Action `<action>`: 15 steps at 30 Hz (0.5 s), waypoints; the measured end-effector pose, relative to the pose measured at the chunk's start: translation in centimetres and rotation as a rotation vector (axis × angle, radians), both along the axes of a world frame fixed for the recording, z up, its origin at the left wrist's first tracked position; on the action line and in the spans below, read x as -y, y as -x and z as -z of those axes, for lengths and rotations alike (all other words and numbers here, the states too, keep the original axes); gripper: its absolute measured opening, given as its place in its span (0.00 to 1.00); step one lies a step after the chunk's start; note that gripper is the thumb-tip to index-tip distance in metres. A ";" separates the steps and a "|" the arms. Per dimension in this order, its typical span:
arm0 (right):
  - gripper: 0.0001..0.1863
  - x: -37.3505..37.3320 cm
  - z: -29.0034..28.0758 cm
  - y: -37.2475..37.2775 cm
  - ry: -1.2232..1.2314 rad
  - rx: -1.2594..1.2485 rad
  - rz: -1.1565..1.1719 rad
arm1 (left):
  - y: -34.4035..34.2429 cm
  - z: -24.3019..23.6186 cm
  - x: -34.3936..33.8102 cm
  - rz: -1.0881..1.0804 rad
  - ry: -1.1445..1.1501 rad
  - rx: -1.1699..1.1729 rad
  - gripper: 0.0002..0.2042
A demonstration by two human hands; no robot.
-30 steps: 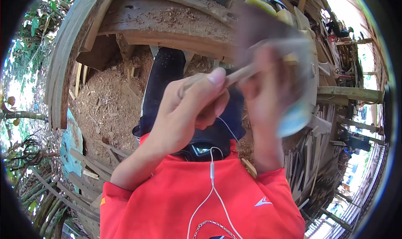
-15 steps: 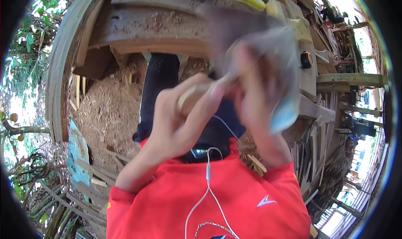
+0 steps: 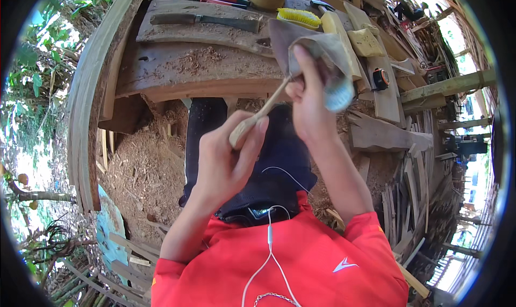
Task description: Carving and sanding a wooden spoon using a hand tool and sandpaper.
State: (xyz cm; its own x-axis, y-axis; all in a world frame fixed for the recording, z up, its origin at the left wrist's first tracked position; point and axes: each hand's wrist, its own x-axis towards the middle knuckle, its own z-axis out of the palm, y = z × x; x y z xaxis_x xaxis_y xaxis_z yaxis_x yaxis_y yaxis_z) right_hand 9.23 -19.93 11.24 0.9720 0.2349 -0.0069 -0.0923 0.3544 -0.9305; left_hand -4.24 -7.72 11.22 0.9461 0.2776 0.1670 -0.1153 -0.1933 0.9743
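Note:
My left hand (image 3: 226,159) is closed around the thicker end of a pale carved wooden stick (image 3: 270,104), which slants up and to the right, its thin part running into my right hand (image 3: 310,94). That hand is closed on a crumpled brown sheet (image 3: 287,35), which looks like sandpaper and has a light blue patch on its lower part. The sheet wraps over the far end of the stick, so that end is hidden. Both hands are in front of my body, above my dark-clad legs, short of the workbench edge.
The wooden bench (image 3: 161,70) bears shavings, a dark long blade (image 3: 226,22), red-handled pliers (image 3: 223,0), a yellow brush (image 3: 298,18) and a tape measure (image 3: 380,79). Loose slats (image 3: 408,199) lie at right, boards (image 3: 86,135) stand at left, a blue sheet (image 3: 107,221) below them.
My right hand and the sheet have moved up and away from my body, showing more sharply. The view has shifted, bringing more of the bench top and its tools into sight.

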 end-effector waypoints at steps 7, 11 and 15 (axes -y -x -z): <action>0.07 -2.7 -0.2 0.3 0.122 0.136 -0.079 | -1.4 1.0 -0.9 -0.068 -0.140 0.067 0.08; 0.08 -2.7 -0.3 -0.1 0.061 0.099 -0.124 | -1.7 0.9 -1.0 -0.078 -0.142 0.138 0.08; 0.11 -4.0 0.1 1.9 0.075 0.155 -0.151 | -1.2 1.2 -0.6 -0.092 -0.114 0.087 0.08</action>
State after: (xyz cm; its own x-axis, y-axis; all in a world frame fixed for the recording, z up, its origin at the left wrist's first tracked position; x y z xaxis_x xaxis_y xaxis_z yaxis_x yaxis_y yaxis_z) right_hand 7.32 -15.97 11.13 0.9167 0.3821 0.1167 0.0068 0.2770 -0.9608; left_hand -3.05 -7.13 10.01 0.8982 0.3368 0.2824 -0.1747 -0.3160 0.9325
